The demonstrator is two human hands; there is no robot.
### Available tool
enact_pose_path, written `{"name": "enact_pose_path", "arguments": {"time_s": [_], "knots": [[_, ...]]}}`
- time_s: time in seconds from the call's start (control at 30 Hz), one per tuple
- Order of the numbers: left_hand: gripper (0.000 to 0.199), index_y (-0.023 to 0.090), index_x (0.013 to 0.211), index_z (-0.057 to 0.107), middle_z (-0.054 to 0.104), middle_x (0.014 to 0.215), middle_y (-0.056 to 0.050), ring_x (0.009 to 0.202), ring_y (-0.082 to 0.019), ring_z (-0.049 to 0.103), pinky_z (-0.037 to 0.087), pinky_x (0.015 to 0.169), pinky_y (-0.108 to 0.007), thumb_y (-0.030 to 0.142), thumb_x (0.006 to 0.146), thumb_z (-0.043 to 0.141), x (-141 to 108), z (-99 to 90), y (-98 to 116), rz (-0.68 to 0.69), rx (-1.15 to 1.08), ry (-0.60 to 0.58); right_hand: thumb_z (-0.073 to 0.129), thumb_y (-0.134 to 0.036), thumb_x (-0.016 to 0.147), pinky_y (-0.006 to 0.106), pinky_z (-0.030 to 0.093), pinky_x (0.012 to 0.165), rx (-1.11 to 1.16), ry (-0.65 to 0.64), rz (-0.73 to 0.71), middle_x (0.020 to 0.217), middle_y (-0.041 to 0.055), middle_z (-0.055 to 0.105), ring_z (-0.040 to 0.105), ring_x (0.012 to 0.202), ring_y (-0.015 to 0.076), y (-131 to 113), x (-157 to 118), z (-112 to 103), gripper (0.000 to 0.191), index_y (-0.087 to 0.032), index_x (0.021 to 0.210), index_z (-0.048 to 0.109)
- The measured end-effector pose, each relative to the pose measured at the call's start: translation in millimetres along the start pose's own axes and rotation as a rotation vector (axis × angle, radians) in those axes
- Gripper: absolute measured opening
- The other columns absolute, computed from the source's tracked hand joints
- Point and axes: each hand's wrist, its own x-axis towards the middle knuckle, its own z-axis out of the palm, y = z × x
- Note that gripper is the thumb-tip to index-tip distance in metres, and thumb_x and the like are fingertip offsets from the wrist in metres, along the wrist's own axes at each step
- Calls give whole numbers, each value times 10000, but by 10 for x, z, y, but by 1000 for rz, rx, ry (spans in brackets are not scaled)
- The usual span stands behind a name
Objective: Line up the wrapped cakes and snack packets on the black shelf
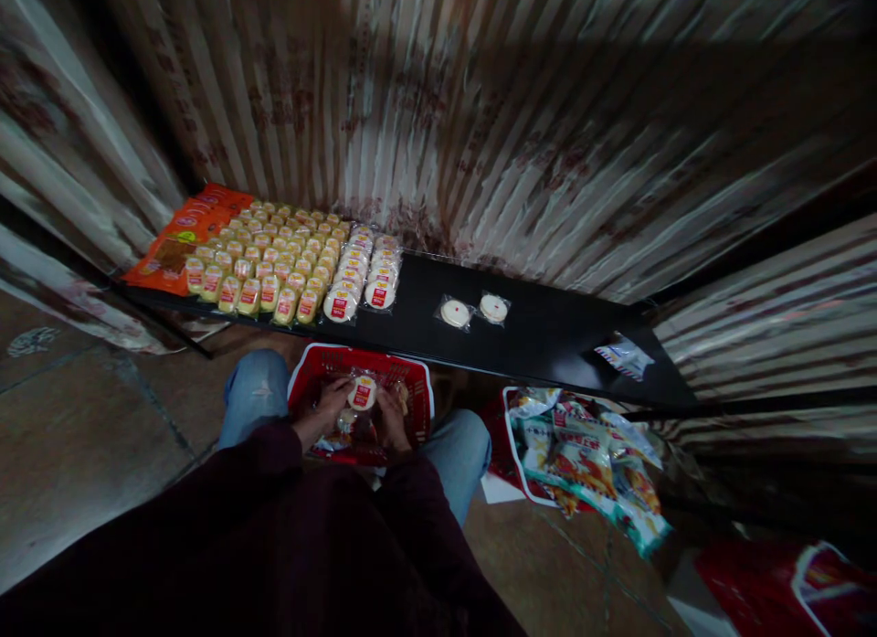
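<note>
While the left grip (333,399) and right grip (393,416) pinch a round packet (363,393) from either side above the near red basket (429,408), more packets lie inside. Right of that basket, another basket (508,427) brims with snack bags (582,454).

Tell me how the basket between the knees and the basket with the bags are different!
The knee basket sits between the knees, but the bag basket is off to the right.
The left hand and right hand hold a round packet at the knee basket; no hand is at the bag basket.
Bags spill over the bag basket's rim; none spill from the knee basket.
Both are red with pale rims.
</note>
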Motion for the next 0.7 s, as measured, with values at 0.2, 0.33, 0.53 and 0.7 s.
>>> {"name": "enact_pose_path", "arguments": {"time_s": [0.2, 0.33, 0.53, 0.7], "knots": [[323, 120, 837, 691, 708, 836, -93, 765, -212, 643, 505, 716, -327, 354, 617, 726, 32, -6, -119, -4, 56, 5, 661, -375, 622, 358, 538, 753, 68, -19, 125, 884, 42, 735, 680, 810, 222, 20, -160, -6, 356, -196, 931, 652], [232, 143, 823, 681, 710, 874, -96, 861, -235, 646, 493, 789, -340, 267, 628, 703, -22, -23, -187, 13, 142, 26, 682, -343, 575, 338, 538, 685, 126, 85, 144, 740, 24, 716, 667, 693, 203, 83, -175, -56, 296, -189, 824, 637], [303, 182, 942, 674, 681, 1091, -92, 1078, -250, 589, 422, 953, -341, 151, 641, 664, -231, 35, -122, 154, 296, 47, 692, -389, 598, 316, 528, 716, 126, 153, 70, 817, 7, 715, 649, 709, 169, 65, -182, -68, 421, -189, 964, 642], [375, 180, 1063, 659, 681, 1099, -87, 1018, -235, 620, 465, 891, -317, 224, 691, 674, -365, 145, -66, 94, 188, -72, 659, -389, 652, 324, 481, 890, -135, 163, -124, 1012, 37, 702, 626, 926, 182, -35, -173, 30, 395, -191, 993, 674]]}}
